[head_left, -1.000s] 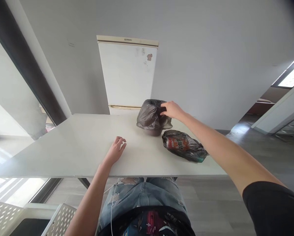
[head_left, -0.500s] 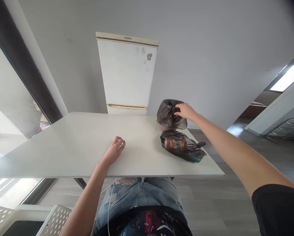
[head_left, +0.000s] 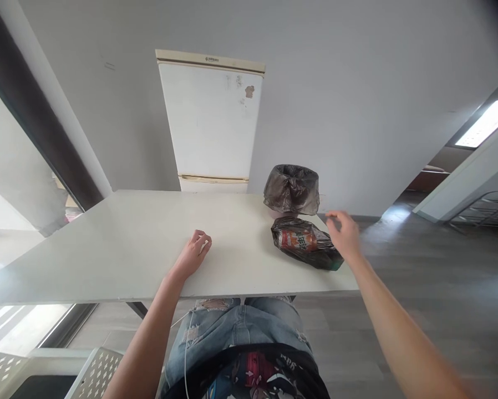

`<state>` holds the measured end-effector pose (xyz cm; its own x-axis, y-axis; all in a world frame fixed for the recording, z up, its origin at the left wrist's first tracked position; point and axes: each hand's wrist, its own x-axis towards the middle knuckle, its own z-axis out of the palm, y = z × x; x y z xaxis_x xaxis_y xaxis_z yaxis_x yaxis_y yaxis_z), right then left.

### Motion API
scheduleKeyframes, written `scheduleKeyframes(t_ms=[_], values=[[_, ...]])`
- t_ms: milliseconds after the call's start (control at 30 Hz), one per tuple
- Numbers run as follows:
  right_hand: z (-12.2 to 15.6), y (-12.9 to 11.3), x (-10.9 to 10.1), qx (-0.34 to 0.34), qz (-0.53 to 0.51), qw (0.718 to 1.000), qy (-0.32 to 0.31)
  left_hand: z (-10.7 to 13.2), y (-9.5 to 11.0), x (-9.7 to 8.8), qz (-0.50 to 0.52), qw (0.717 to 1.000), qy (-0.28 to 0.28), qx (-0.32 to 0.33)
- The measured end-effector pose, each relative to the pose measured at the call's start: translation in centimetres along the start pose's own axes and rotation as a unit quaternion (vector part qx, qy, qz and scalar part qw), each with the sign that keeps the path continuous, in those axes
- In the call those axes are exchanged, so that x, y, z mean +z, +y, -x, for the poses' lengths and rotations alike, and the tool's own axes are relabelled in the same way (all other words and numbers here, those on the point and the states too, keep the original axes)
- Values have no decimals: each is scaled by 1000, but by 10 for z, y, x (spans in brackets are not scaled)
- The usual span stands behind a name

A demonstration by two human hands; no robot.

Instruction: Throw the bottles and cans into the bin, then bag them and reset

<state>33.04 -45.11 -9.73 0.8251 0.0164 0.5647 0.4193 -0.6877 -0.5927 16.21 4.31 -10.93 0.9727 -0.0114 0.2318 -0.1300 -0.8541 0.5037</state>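
Note:
On the white table [head_left: 120, 244], a black plastic bag [head_left: 315, 256] lies on its side, with an orange-and-red can [head_left: 299, 240] showing through its thin film. My right hand [head_left: 344, 233] is at the right end of this bag, thumb and forefinger apart, and it covers the gathered end. Whether it touches the bag I cannot tell. Behind stands a small bin [head_left: 291, 189] with a dark plastic liner folded over its rim. My left hand [head_left: 194, 252] rests on the tabletop, holding nothing, with its fingers loosely bent.
A white fridge [head_left: 211, 122] stands beyond the table against the grey wall [head_left: 336, 83]. At the lower left is a white perforated plastic chair [head_left: 93, 374]. The table's front edge runs just before my legs.
My right hand has left the lined bin and come down and toward me to the right end of the lying bag. My left hand stays put.

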Motion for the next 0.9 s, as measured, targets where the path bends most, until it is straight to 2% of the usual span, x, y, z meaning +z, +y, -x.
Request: scheduleKeyframes(t_ms=[100,200,300,400,533,633,700,767,833,900], values=[[44,32,-4,96,-6,992,-84,-1,1,0,-4,1000,-14,4],[69,36,1,136,-1,982,-129,-1,2,-1,-14,1000,-13,10],[82,10,16,85,-7,987,-134,-1,3,-2,-7,1000,-7,13],[90,-35,37,38,-32,988,-144,-1,3,-2,4,1000,-7,14],[93,-97,66,9,-106,971,-215,-2,4,-2,5,1000,-11,26],[89,-131,89,-8,-164,947,-275,-2,7,-3,14,1000,8,19],[86,-144,103,-32,-190,937,-291,-1,7,-5,44,998,47,-18],[82,-150,115,-44,-196,940,-276,-1,6,-7,84,991,87,-53],[81,-151,122,-33,-161,955,-249,-1,4,-7,96,989,93,-60],[83,-149,124,-10,-111,966,-234,-2,1,-6,66,993,84,-51]])
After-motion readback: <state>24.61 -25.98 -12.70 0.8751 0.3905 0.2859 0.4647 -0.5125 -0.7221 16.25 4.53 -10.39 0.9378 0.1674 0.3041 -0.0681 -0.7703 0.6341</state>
